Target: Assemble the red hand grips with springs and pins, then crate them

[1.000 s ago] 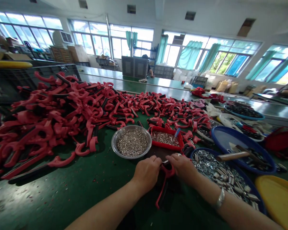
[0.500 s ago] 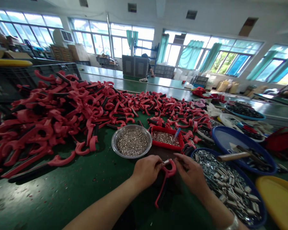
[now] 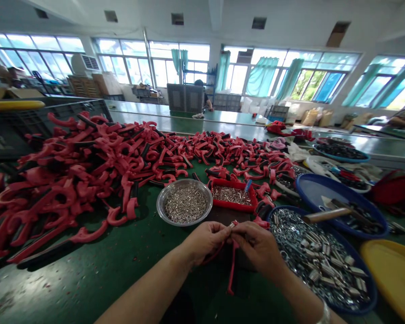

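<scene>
My left hand (image 3: 207, 240) pinches a small metal spring (image 3: 233, 224) at the hooked top of a red tool handle. Closed fingers of my right hand (image 3: 257, 245) meet it from the other side, gripping near the handle's top. The red handle (image 3: 232, 272) hangs below my fingertips, its upper part covered by them; another red strip shows under my left palm. Just beyond the hands are a clear bowl (image 3: 162, 214) of small metal pieces and a red tray (image 3: 234, 208) of rivet-like pins. Beside my right hand lies a blue basin (image 3: 372, 292) of springs and metal parts.
A large heap of red and black handles (image 3: 97, 166) spreads over the green table (image 3: 128, 265). At right sit a blue tray (image 3: 310, 189) with a wooden-handled tool (image 3: 327, 215) across it and a yellow tray (image 3: 391, 270). Grey crates (image 3: 185, 97) and a person stand farther back.
My right hand has moved left and closed against my left fingertips at the handle's top. The handle has turned, and its hook is now mostly hidden. The camera view has shifted slightly.
</scene>
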Action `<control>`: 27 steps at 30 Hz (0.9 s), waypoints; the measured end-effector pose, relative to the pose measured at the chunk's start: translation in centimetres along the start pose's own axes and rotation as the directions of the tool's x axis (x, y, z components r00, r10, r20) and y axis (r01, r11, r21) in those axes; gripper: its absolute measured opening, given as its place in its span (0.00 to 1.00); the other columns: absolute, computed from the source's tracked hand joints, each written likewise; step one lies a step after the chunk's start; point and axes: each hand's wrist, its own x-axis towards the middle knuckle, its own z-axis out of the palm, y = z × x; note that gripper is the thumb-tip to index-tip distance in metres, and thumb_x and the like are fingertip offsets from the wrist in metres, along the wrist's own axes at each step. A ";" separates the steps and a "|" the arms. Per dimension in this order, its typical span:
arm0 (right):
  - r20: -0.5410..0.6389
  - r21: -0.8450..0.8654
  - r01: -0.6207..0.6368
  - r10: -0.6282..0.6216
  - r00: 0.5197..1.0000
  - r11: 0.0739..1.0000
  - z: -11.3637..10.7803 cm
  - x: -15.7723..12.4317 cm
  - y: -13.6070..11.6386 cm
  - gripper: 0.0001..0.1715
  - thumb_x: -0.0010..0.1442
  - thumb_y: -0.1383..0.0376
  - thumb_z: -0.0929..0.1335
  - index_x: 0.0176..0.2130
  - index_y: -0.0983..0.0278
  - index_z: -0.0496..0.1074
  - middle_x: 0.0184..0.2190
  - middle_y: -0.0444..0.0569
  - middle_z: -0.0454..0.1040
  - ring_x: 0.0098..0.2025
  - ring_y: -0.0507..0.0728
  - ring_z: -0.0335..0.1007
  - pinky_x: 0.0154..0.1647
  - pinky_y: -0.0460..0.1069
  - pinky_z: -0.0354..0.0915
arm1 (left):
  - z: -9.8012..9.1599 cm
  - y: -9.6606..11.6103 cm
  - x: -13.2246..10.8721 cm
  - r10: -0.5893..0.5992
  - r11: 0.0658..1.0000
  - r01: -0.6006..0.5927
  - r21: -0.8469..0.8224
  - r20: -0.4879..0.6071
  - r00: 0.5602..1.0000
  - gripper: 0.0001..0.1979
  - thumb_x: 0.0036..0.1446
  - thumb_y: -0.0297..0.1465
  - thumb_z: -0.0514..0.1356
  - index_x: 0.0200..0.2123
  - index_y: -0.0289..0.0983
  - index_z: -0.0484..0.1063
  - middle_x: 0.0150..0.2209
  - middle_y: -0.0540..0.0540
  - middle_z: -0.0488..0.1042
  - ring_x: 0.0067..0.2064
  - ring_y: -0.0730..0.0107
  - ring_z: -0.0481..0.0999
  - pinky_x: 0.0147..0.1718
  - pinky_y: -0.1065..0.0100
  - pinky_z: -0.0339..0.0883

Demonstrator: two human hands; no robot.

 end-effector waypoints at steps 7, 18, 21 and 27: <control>-0.069 -0.211 -0.046 0.032 0.997 0.976 1.4 -0.9 2.3 0.10 0.57 0.62 0.64 0.35 0.62 0.73 0.33 0.49 0.75 0.37 0.57 0.70 0.39 0.52 0.65 | -1.1 -0.7 0.7 0.408 0.805 -0.300 0.511 -0.111 0.906 0.11 0.53 0.35 0.56 0.31 0.33 0.73 0.28 0.49 0.73 0.31 0.72 0.69 0.32 0.72 0.61; 0.025 -0.291 -0.083 0.094 0.995 0.953 0.9 -0.9 2.7 0.10 0.57 0.64 0.63 0.33 0.61 0.73 0.31 0.47 0.74 0.35 0.56 0.68 0.38 0.51 0.62 | -1.5 -1.6 0.5 0.459 0.601 -0.271 0.752 -0.047 0.887 0.12 0.54 0.30 0.53 0.39 0.39 0.73 0.38 0.47 0.75 0.40 0.68 0.72 0.41 0.68 0.63; 0.009 -0.269 -0.168 0.177 0.984 0.948 0.9 -0.6 2.9 0.10 0.55 0.60 0.65 0.32 0.62 0.74 0.29 0.47 0.74 0.32 0.56 0.68 0.34 0.50 0.63 | -1.5 -1.7 0.6 0.449 0.611 -0.259 0.748 -0.058 0.891 0.11 0.54 0.31 0.54 0.41 0.39 0.71 0.36 0.48 0.75 0.37 0.69 0.73 0.37 0.69 0.64; 0.067 -0.432 -0.043 0.080 0.995 0.901 1.1 -0.6 2.3 0.12 0.59 0.61 0.62 0.32 0.61 0.72 0.31 0.48 0.73 0.36 0.57 0.67 0.38 0.52 0.61 | -1.3 -1.5 0.3 0.480 0.482 -0.218 0.848 -0.047 0.876 0.08 0.56 0.34 0.54 0.34 0.42 0.73 0.34 0.51 0.74 0.36 0.70 0.72 0.34 0.71 0.63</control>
